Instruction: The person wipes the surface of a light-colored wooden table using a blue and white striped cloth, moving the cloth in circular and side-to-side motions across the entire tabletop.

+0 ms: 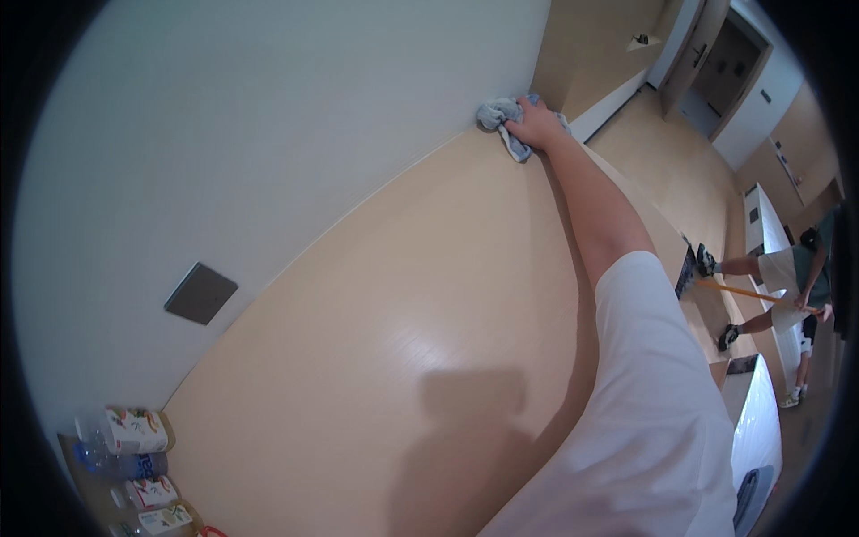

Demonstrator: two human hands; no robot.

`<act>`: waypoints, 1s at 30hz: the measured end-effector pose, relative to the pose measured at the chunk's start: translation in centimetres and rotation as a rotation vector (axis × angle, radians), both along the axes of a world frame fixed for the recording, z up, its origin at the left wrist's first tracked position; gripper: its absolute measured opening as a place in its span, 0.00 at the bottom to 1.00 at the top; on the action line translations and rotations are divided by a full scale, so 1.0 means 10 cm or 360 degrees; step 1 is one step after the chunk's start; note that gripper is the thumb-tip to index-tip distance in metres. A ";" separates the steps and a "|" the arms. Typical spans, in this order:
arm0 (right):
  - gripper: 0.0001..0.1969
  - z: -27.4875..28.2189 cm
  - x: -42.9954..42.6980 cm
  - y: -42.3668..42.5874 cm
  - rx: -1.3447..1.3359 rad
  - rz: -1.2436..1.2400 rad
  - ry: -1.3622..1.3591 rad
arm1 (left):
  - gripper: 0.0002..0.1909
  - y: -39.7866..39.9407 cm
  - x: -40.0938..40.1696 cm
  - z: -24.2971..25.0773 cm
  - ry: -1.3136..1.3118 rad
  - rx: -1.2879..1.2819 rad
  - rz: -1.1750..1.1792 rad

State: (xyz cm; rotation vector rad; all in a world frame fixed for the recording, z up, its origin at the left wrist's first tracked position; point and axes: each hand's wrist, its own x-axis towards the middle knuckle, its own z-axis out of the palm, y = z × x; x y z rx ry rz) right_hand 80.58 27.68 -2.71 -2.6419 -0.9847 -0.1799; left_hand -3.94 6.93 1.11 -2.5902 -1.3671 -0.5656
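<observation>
My right hand [539, 125] is at the far end of a light wood-grain countertop [376, 288], fingers spread over a crumpled blue-grey and white cloth [500, 113]. It grips and presses the cloth into the corner where the countertop meets the pale wall [282, 121] and a wooden side panel [590, 47]. Part of the cloth hangs out below my palm. My bare forearm and white sleeve [644, 376] stretch along the countertop's right edge. My left hand is out of view.
Several bottles [141, 429] stand at the near left end, beside a partly visible red object [213, 531]. A dark square plate [201, 293] is on the wall. On the floor to the right, a person [782, 268] holds a broom [738, 290]; another person's legs [803, 366] show behind.
</observation>
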 end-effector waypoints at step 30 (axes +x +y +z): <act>0.39 0.22 -5.91 -0.91 -0.0160 0.2062 0.0257 | 0.29 -0.27 -0.52 -0.61 -0.0425 0.0358 0.0425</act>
